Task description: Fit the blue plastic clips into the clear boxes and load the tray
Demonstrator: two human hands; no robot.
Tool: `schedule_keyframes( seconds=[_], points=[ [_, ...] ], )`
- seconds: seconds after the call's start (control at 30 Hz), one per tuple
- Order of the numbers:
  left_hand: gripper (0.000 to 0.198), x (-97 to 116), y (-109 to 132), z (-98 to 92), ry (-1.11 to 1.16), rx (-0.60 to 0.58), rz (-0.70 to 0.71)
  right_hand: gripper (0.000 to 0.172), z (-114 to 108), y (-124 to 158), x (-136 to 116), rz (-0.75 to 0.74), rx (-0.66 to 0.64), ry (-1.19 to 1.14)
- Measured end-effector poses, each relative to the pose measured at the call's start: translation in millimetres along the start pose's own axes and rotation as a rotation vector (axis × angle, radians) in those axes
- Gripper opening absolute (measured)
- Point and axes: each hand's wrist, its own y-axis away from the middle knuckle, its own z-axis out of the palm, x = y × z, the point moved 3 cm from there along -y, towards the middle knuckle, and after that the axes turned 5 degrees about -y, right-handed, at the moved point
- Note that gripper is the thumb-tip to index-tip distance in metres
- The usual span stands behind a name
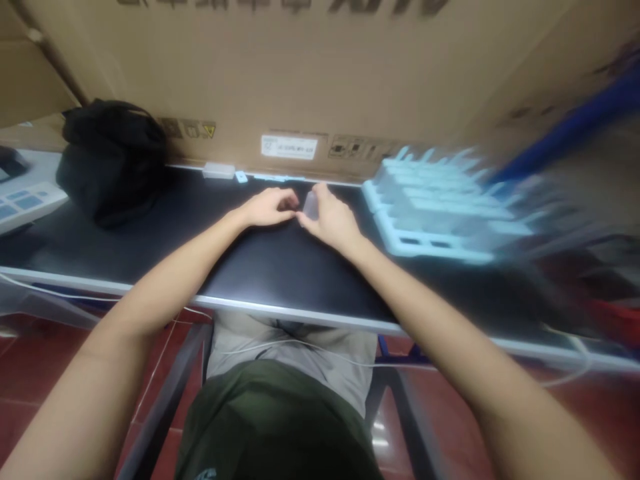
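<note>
Over the black tabletop, my right hand grips a small translucent greyish plastic piece between thumb and fingers. Close by on the left, my left hand has its fingers curled and its thumb stretched toward the right thumb. The two thumb tips almost meet at the near side of the piece. Whatever the left fingertips may pinch is too small to make out. To the right of my hands stand light blue plastic racks with upright prongs, blurred by motion.
A large cardboard box walls off the back. Along its foot lie a white block, a small light blue piece and flat light blue strips. A black bag sits left, beside a white-and-blue box. A white cable crosses my lap.
</note>
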Motion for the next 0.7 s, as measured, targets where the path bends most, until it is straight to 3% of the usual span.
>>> schedule_keyframes(
  seconds=[0.13, 0.27, 0.4, 0.5, 0.6, 0.7],
  points=[
    [0.033, -39, 20, -30.7, -0.425, 0.176, -0.344, 0.069, 4, 1, -2, -0.024, -0.010, -0.029],
    [0.037, -69, 45, -47.4, -0.506, 0.191, -0.595, 0.071, 5, -1, -1, -0.034, 0.008, -0.087],
    [0.033, -67, 43, -44.8, -0.537, 0.213, -0.541, 0.068, 2, -5, 2, -0.049, 0.009, -0.150],
    [0.031, -55, 31, -33.4, -0.498, 0.132, -0.432, 0.070, 0, -9, 9, -0.031, 0.026, -0.220],
    [0.030, -45, 20, -23.3, -0.486, 0.066, -0.357, 0.072, 1, -13, 21, 0.034, 0.059, -0.329],
    [0.029, -40, 6, -19.1, -0.514, 0.109, -0.331, 0.076, 5, -15, 34, 0.139, 0.039, -0.360]
  ],
)
